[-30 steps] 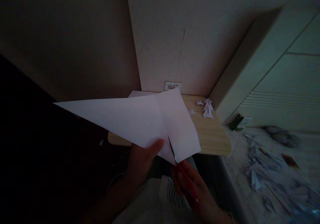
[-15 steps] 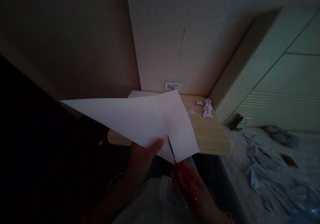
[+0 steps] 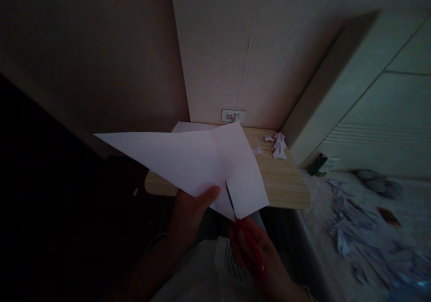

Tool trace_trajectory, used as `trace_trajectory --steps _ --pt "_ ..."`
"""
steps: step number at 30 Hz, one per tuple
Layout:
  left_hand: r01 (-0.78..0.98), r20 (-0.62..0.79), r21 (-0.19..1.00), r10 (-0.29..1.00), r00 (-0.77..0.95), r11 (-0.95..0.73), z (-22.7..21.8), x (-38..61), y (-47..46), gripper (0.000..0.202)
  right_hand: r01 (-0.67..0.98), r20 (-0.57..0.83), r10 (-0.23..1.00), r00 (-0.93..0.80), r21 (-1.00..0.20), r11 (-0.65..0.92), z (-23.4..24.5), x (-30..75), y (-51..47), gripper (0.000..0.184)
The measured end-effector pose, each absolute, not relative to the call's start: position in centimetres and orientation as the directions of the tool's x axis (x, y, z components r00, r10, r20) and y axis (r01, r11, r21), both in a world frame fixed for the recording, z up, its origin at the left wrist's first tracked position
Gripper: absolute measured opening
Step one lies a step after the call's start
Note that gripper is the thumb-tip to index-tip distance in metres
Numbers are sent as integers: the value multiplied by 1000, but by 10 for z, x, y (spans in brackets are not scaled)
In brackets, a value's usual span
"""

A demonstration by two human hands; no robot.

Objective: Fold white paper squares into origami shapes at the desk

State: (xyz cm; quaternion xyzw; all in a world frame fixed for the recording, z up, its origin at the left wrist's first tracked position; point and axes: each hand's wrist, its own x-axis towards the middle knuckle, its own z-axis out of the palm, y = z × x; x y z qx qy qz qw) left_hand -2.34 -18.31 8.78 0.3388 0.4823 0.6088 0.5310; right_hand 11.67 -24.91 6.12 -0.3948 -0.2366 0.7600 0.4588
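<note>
A large sheet of white paper (image 3: 188, 158) is held up over the small table, with a crease running down it and a long point to the left. My left hand (image 3: 191, 212) grips its lower edge, thumb on top and fingers hidden underneath. In my right hand (image 3: 259, 252) are red-handled scissors (image 3: 251, 246). One blade lies over the paper's near edge and points away from me; the other is hidden, apparently below the sheet. The paper lies to the left and right of the blade.
Folded paper pieces (image 3: 279, 146) and a small scrap (image 3: 257, 150) lie on the wooden table (image 3: 286, 185). Behind it is a wall socket (image 3: 233, 115) with a plug. On the bed (image 3: 323, 216) at right are many paper pieces (image 3: 357, 230), a green box (image 3: 317, 164) and a grey bundle (image 3: 379, 183).
The paper's left point has shifted a little to the right. My right hand and the scissor handles have moved only slightly; the blade stays at nearly the same place on the sheet.
</note>
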Motion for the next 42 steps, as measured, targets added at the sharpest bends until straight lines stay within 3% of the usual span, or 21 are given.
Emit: trace_trajectory --steps 25,34,42 --pt "-278 -37 961 982 -183 -16 82 -28 -178 62 -517 -351 891 -288 -726 -454 61 116 -249 31" --pt "-419 -88 907 992 -89 43 86 -28 -170 70 -514 -315 902 -294 -743 -427 59 115 -248 26" --pt "-481 -138 870 990 -25 110 91 -26 -165 58 -538 -334 896 -292 -718 -443 63 114 -244 30"
